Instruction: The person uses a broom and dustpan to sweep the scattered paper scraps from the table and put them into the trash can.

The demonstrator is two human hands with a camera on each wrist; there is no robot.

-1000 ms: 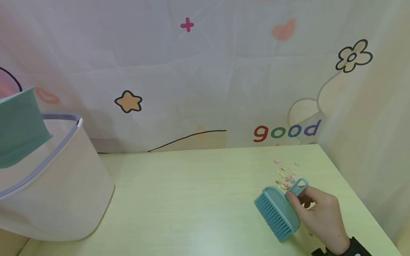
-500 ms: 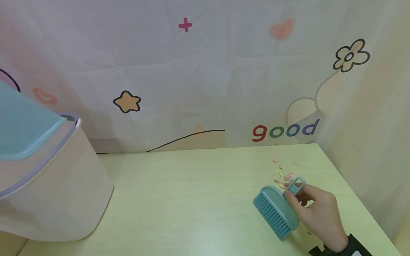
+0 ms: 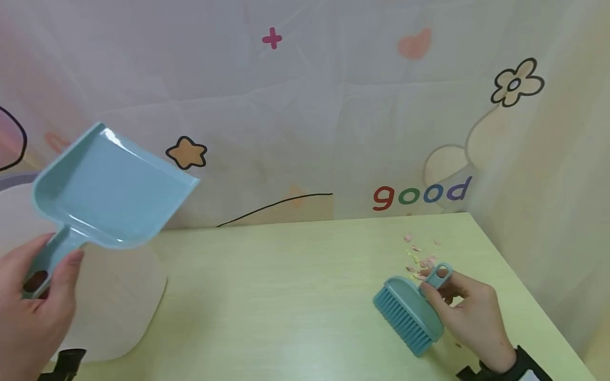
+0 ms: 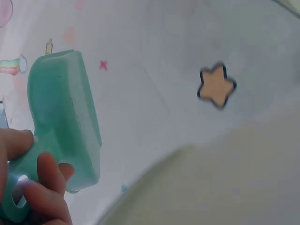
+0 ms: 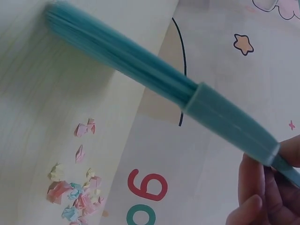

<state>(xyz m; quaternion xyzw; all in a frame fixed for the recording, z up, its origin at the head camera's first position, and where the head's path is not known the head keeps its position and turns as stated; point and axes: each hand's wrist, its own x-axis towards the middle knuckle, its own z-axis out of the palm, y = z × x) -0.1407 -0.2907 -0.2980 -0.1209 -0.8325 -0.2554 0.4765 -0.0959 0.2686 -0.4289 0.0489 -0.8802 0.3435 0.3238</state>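
My left hand [image 3: 40, 307] grips the short handle of a light blue dustpan [image 3: 116, 190], raised in front of the white bin at the left. In the left wrist view the dustpan [image 4: 61, 112] is seen edge-on, fingers and thumb around its handle. At the right, my right hand [image 3: 476, 315] pinches the looped handle of a teal hand brush [image 3: 412, 312], bristles pointing to the lower left. Small crumpled paper scraps [image 3: 426, 263] in pink, yellow and blue lie on the table just behind the brush; the right wrist view shows these scraps [image 5: 77, 197] closer.
The white bin [image 3: 114, 301] with a lilac rim stands on the left of the pale table [image 3: 276, 296], partly covered by the dustpan and left hand. A printed cloth [image 3: 295, 121] hangs behind the table. One tiny scrap [image 3: 458, 345] lies beneath the right wrist.
The dustpan has come out from over the bin, moving right and turning its inside toward the head camera; my left hand has entered view. My right hand and brush have hardly moved.
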